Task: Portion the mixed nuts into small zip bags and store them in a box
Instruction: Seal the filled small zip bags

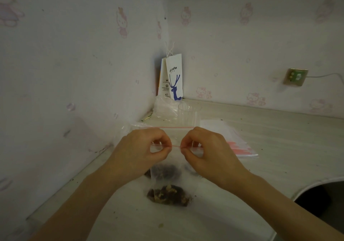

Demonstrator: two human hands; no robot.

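A small clear zip bag with a red seal line hangs above the table, with mixed nuts gathered at its bottom. My left hand pinches the bag's top strip at its left side. My right hand pinches the same strip just to the right, the fingertips of the two hands close together. Behind the hanging bag, more dark nuts lie on the table, partly hidden. No box is visible.
A stack of empty zip bags lies right of my hands. A clear plastic cup and crumpled plastic stand behind, with a white coffee paper bag in the corner. The table's curved edge runs at right.
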